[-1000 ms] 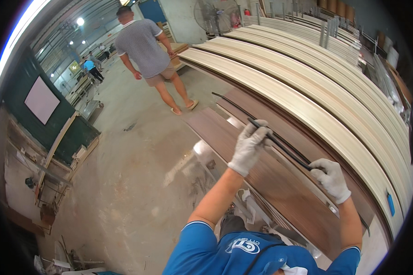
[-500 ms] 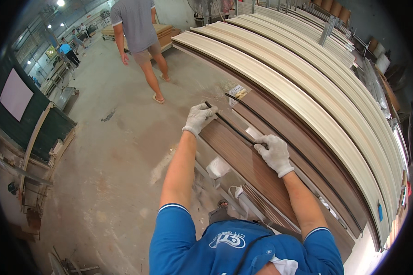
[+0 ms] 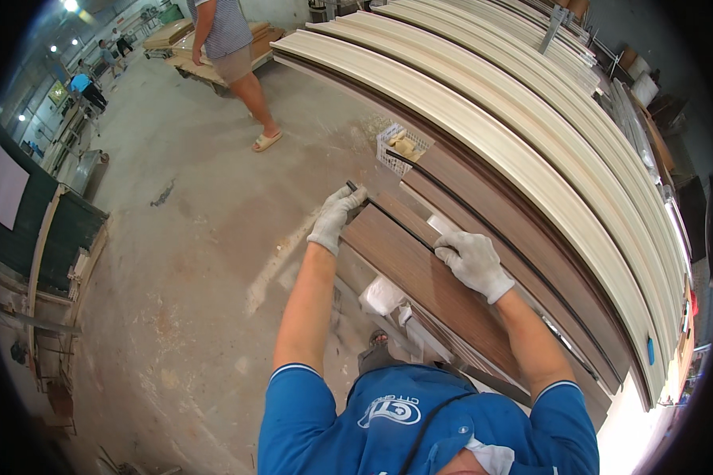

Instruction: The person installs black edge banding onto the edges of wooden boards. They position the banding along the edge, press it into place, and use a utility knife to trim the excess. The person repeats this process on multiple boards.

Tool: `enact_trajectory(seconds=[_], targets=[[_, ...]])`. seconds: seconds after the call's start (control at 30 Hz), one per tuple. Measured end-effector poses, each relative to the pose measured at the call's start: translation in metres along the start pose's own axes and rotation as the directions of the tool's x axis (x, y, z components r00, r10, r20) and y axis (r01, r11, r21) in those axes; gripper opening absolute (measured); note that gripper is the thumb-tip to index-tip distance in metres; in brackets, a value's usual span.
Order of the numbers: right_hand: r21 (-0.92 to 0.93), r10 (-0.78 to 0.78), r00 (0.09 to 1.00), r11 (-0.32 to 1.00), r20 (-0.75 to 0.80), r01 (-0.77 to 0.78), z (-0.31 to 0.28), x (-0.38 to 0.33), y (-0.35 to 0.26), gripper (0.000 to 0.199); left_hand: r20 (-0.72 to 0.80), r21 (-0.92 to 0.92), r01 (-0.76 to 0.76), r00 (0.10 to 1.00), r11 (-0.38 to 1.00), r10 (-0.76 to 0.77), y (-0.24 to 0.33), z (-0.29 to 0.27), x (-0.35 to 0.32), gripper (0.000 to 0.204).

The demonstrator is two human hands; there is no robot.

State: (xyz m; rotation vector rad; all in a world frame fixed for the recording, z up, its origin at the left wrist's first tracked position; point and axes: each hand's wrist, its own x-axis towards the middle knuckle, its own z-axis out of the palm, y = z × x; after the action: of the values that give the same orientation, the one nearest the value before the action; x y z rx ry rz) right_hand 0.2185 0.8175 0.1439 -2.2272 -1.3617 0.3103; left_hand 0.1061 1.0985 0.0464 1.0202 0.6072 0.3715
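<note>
A thin black strip (image 3: pixel 400 225) runs along the inner edge of a dark brown wood-grain panel (image 3: pixel 424 265). My left hand (image 3: pixel 336 220), in a pale knit glove, pinches the strip close to its far end, which pokes out past the panel's end. Farther along, my right hand (image 3: pixel 475 265), gloved too, has its fingers closed on the strip, low against the panel. A second black strip (image 3: pixel 493 227) lies lengthwise on the brown boards to the right, and neither hand touches it.
Long cream profiles (image 3: pixel 483 111) are stacked to the right. A white basket (image 3: pixel 386 158) with yellowish pieces sits beyond the boards. White plastic wrap (image 3: pixel 382 294) hangs below the panel's left side. A person (image 3: pixel 234 59) stands on the floor ahead, near a loaded cart (image 3: pixel 206 73).
The strip between my hands has come down from above the panel to lie along its edge. My left hand has moved slightly down and left. The person ahead has stepped farther off.
</note>
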Motion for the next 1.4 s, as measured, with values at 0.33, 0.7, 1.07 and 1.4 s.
enact_trajectory(seconds=[0.33,0.7,1.07,1.4], targets=[[-0.097,0.009,0.999,0.995,0.031,-0.006,0.014,0.021,-0.001,0.016,0.049,-0.106,-0.018,0.999,0.994,0.024,-0.017,-0.005,0.013,0.024],[-0.023,0.000,0.999,1.000,0.050,0.001,0.032,0.067,-0.016,0.018,0.041,-0.171,0.020,0.999,0.985,-0.014,-0.017,-0.003,0.011,0.021],[-0.028,-0.029,1.000,0.999,-0.006,0.029,0.059,0.121,-0.036,0.020,0.080,-0.189,0.003,0.997,0.982,0.013,-0.021,-0.005,0.011,0.022],[-0.137,0.001,0.983,0.990,0.182,0.024,0.037,0.110,-0.028,0.019,0.004,-0.188,0.010,1.000,0.982,-0.010,-0.017,-0.004,0.005,0.014]])
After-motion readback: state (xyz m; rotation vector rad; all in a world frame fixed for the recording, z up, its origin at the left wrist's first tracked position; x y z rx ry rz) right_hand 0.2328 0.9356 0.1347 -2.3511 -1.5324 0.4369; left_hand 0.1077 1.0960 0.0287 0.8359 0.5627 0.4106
